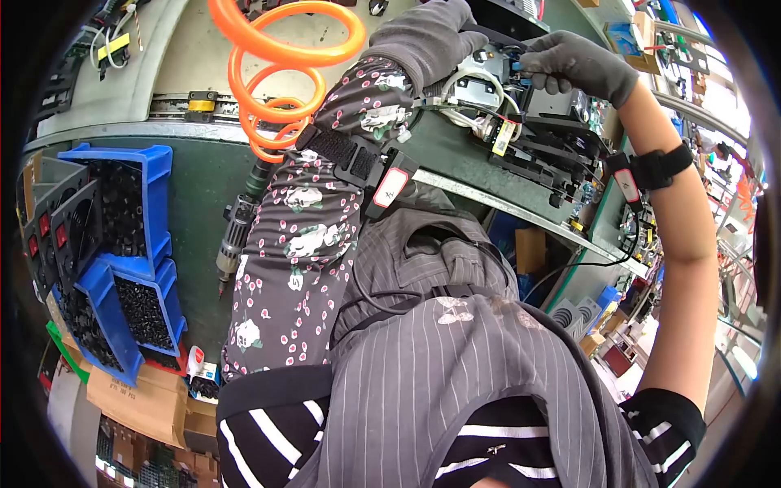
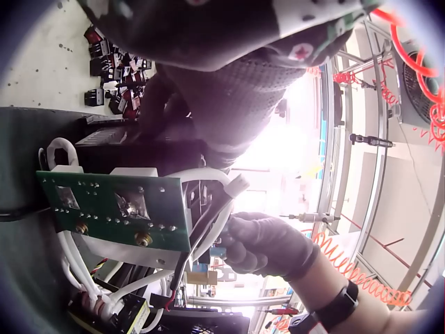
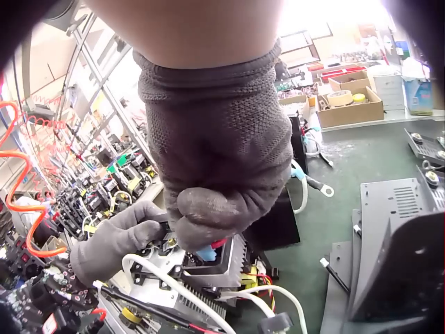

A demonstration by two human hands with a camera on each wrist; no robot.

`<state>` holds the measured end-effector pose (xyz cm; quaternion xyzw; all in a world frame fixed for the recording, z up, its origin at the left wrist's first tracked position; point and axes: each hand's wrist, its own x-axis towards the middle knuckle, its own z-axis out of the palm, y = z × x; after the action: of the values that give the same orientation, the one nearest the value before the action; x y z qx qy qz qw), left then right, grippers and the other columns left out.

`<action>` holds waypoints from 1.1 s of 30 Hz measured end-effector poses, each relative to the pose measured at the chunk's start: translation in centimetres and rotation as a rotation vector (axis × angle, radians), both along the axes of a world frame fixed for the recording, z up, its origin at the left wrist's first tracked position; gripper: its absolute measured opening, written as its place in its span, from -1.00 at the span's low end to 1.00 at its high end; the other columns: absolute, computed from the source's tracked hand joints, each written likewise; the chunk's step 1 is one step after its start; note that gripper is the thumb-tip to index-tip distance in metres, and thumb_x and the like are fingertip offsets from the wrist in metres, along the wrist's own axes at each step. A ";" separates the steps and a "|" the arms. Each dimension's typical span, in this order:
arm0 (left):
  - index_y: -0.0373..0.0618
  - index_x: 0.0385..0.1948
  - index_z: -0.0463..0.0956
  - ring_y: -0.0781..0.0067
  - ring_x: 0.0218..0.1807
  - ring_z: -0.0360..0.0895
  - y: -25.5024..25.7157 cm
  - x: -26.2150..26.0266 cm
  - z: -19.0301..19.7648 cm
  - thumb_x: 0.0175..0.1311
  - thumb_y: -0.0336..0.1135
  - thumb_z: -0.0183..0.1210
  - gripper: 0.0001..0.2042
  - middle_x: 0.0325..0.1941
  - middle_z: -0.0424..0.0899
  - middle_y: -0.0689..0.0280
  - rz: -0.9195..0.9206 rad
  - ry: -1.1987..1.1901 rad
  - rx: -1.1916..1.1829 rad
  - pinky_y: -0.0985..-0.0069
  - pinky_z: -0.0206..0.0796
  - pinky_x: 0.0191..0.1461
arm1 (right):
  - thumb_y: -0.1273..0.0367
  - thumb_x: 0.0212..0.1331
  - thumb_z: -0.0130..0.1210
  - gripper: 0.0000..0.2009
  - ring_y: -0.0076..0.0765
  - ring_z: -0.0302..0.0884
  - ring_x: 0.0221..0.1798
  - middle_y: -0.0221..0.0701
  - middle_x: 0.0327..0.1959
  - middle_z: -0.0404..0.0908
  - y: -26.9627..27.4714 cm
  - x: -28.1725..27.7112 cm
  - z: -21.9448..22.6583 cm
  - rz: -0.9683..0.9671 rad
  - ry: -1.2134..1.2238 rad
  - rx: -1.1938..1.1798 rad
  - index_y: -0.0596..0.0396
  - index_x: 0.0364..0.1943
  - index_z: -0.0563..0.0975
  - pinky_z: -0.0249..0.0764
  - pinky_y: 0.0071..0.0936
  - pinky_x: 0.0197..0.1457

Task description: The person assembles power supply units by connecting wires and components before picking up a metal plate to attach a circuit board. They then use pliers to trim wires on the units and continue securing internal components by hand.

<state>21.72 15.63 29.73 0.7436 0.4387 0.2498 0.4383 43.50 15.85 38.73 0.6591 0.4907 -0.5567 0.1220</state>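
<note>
An electronic unit sits before me, with a green circuit board (image 2: pixel 111 209), white cables (image 1: pixel 480 77) and a finned metal body (image 3: pixel 201 306). My gloved left hand (image 1: pixel 423 41) grips its far left side, the thumb against a black part; the left wrist view shows its fingers in shadow over the black housing (image 2: pixel 104 142). From the other side my gloved right hand (image 1: pixel 573 67) reaches in with curled fingers. They pinch at a small light-blue piece (image 3: pixel 206 253) on top of the unit, mostly hidden by the fingers. A yellow label (image 1: pixel 503 138) marks the near side.
A power screwdriver (image 1: pixel 236 236) lies left of my sleeve, below a coiled orange hose (image 1: pixel 285 53). Blue bins (image 1: pixel 156 203) of small black parts stand at the left. Grey metal panels (image 3: pixel 389 209) and a cable with a ring terminal (image 3: pixel 321 185) lie on the green bench.
</note>
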 end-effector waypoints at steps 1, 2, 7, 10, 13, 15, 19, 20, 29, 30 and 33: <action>-0.13 -0.21 0.45 0.03 -0.14 0.55 0.1 0.0 0.0 0.19 -0.13 0.17 -0.71 -0.24 0.59 0.03 -0.007 -0.016 0.003 0.24 0.34 -0.08 | 0.22 0.19 0.13 -0.78 -0.75 0.34 -0.71 -0.55 -0.66 0.50 -0.1 0.3 0.0 -0.015 0.011 0.019 0.09 -0.41 0.55 0.24 -0.78 -0.67; -0.13 -0.21 0.45 0.03 -0.14 0.55 0.1 0.0 0.1 0.19 -0.13 0.17 -0.71 -0.24 0.59 0.03 -0.010 -0.009 0.002 0.24 0.34 -0.08 | 0.22 0.18 0.14 -0.78 -0.75 0.34 -0.71 -0.54 -0.66 0.51 -0.4 0.3 0.2 -0.034 0.022 0.040 0.09 -0.41 0.55 0.25 -0.78 -0.67; -0.14 -0.21 0.45 0.02 -0.15 0.55 -0.4 0.1 0.4 0.19 -0.14 0.17 -0.71 -0.25 0.59 0.03 -0.021 0.030 0.043 0.24 0.34 -0.09 | 0.22 0.14 0.18 -0.78 -0.74 0.35 -0.70 -0.53 -0.67 0.51 -0.9 0.2 0.1 -0.021 0.056 0.066 0.08 -0.46 0.54 0.23 -0.78 -0.67; -0.14 -0.21 0.45 0.04 -0.16 0.55 -0.4 -0.1 0.9 0.19 -0.13 0.17 -0.71 -0.26 0.59 0.05 -0.037 0.024 0.077 0.26 0.35 -0.11 | 0.26 0.13 0.17 -0.81 -0.73 0.36 -0.72 -0.52 -0.69 0.50 -1.6 -0.7 0.3 -0.039 -0.050 0.109 0.08 -0.47 0.54 0.19 -0.78 -0.69; -0.15 -0.24 0.47 0.09 -0.22 0.57 -0.5 0.0 1.6 0.21 -0.15 0.16 -0.74 -0.28 0.61 0.07 -0.017 0.075 -0.012 0.29 0.35 -0.14 | 0.29 0.09 0.16 -0.83 -0.73 0.32 -0.76 -0.52 -0.73 0.47 -2.1 -0.9 -0.3 -0.141 -0.016 0.141 0.10 -0.48 0.54 0.13 -0.75 -0.72; -0.15 -0.25 0.47 0.11 -0.22 0.57 -0.4 0.1 1.3 0.21 -0.16 0.16 -0.74 -0.30 0.61 0.08 -0.021 0.048 -0.018 0.30 0.36 -0.15 | 0.29 0.08 0.17 -0.83 -0.72 0.32 -0.75 -0.52 -0.74 0.46 -2.0 -1.9 -0.1 -0.122 -0.083 0.158 0.11 -0.48 0.55 0.13 -0.74 -0.73; -0.14 -0.22 0.50 0.15 -0.15 0.57 -0.2 0.2 0.4 0.19 -0.08 0.18 -0.69 -0.25 0.61 0.08 -0.028 0.026 -0.021 0.31 0.35 -0.08 | 0.31 0.03 0.19 -0.81 -0.62 0.33 -0.75 -0.48 -0.74 0.44 -1.9 -1.5 -1.0 -0.130 -0.138 0.215 0.19 -0.46 0.57 0.18 -0.66 -0.71; -0.12 -0.16 0.48 0.08 -0.06 0.54 0.1 0.4 -0.3 0.19 -0.03 0.14 -0.64 -0.16 0.60 0.04 -0.054 0.054 0.021 0.25 0.33 0.00 | 0.32 0.02 0.21 -0.80 -0.60 0.34 -0.74 -0.47 -0.74 0.45 -2.0 -1.5 -1.0 -0.137 -0.118 0.248 0.20 -0.46 0.57 0.21 -0.64 -0.70; -0.11 -0.10 0.47 0.31 -0.15 0.57 0.3 0.4 0.1 0.24 -0.03 0.15 -0.64 -0.19 0.63 0.17 -0.090 0.162 0.000 0.42 0.34 -0.06 | 0.08 0.21 0.03 -0.65 -0.66 0.35 -0.51 -0.55 -0.57 0.44 -10.6 5.0 5.3 -0.323 0.017 0.621 0.06 -0.21 0.60 0.27 -0.68 -0.45; -0.09 -0.08 0.48 0.22 -0.11 0.57 -0.1 0.3 0.9 0.22 0.00 0.14 -0.61 -0.16 0.63 0.13 -0.075 0.168 0.074 0.36 0.34 -0.02 | 0.22 0.25 -0.02 -0.74 -0.66 0.32 -0.47 -0.52 -0.47 0.44 -13.4 6.0 6.6 -0.224 0.063 0.936 0.06 -0.17 0.58 0.23 -0.67 -0.43; -0.11 -0.09 0.50 0.10 -0.07 0.55 0.7 0.7 0.5 0.19 0.01 0.10 -0.59 -0.17 0.61 0.08 -0.121 0.277 0.073 0.28 0.33 0.04 | 0.41 0.26 -0.03 -0.74 -0.50 0.48 -0.25 -0.37 -0.20 0.55 -20.2 16.1 4.3 -0.220 -0.209 0.951 0.12 0.01 0.49 0.40 -0.58 -0.18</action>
<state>22.39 16.31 30.22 0.8116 0.4398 0.1339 0.3606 59.62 -4.34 43.05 0.7419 0.6029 -0.2120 -0.2030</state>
